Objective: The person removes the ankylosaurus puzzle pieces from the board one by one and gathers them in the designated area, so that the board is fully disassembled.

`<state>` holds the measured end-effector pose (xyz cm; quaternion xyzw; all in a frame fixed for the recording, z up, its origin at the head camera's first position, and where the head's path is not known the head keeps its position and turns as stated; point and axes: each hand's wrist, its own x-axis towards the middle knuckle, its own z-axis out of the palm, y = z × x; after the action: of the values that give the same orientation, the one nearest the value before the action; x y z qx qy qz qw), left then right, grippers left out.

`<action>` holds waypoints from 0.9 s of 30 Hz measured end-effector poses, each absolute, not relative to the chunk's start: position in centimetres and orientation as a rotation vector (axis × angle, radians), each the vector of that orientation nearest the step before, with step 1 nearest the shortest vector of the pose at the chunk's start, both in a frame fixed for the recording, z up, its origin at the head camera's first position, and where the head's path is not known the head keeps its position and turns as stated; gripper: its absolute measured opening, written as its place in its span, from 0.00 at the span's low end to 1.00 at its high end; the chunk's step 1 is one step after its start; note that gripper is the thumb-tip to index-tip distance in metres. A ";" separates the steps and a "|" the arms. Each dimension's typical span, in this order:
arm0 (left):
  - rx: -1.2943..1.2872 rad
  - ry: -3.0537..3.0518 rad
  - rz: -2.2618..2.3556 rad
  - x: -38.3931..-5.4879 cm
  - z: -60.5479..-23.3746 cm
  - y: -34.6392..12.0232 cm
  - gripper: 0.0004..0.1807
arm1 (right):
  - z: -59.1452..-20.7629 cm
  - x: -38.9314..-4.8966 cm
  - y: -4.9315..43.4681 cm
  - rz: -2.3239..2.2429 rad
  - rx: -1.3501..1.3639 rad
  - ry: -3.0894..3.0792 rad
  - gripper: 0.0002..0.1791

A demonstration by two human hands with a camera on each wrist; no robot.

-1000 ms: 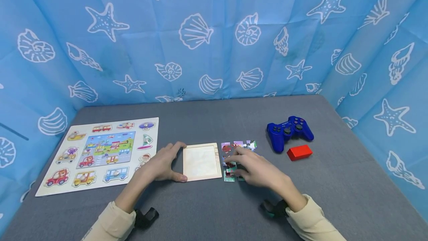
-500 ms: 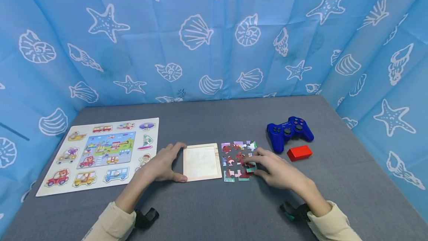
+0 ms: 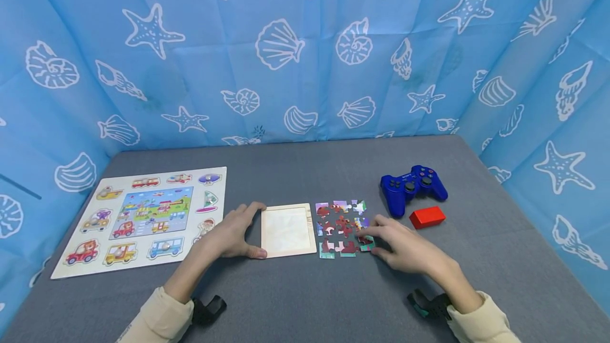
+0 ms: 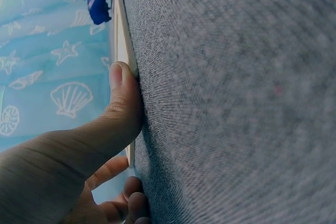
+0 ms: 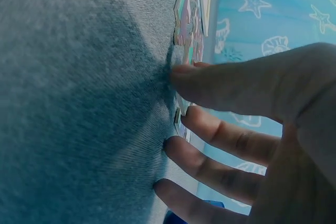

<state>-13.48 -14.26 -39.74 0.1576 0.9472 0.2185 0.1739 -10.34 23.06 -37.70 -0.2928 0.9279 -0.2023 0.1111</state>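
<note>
In the head view a shallow square wooden frame point(image 3: 311, 229) with a pale inside lies flat at the middle of the table. My left hand point(image 3: 233, 233) holds its left side, index finger at the far corner and thumb at the near one. To the right, several jigsaw pieces point(image 3: 343, 225) with red and purple print lie in loose rows. My right hand point(image 3: 405, 245) pinches the near right jigsaw piece point(image 3: 367, 246) between thumb and fingers, at the table. The right wrist view shows the thumb point(image 5: 226, 85) partly hiding that piece.
A white knob puzzle board point(image 3: 159, 263) with vehicle pieces lies at the left. At the right are a blue game controller point(image 3: 410, 189) and a red block point(image 3: 427, 217). A blue curtain point(image 3: 305, 68) with shell prints stands behind the grey table point(image 3: 295, 300).
My right hand has moved rightward from over the jigsaw pieces, bringing one piece to the right end of the near row. The left hand and wooden frame have stayed put.
</note>
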 end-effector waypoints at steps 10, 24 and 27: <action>0.441 2.683 0.622 -13.5 -39.8 -14.3 0.56 | -38.0 -10.2 23.1 -0.557 -0.836 2.714 0.22; 0.439 2.691 0.624 -13.4 -39.8 -14.2 0.56 | -38.0 -10.2 23.1 -0.531 -0.763 2.701 0.23; 0.435 2.693 0.614 -13.3 -39.8 -14.2 0.56 | -37.9 -10.1 23.0 -0.536 -0.756 2.698 0.23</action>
<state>-13.33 -14.18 -39.79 0.1533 0.9488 0.2162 0.1718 -10.10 23.02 -37.92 -0.2622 0.9359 -0.1861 0.1437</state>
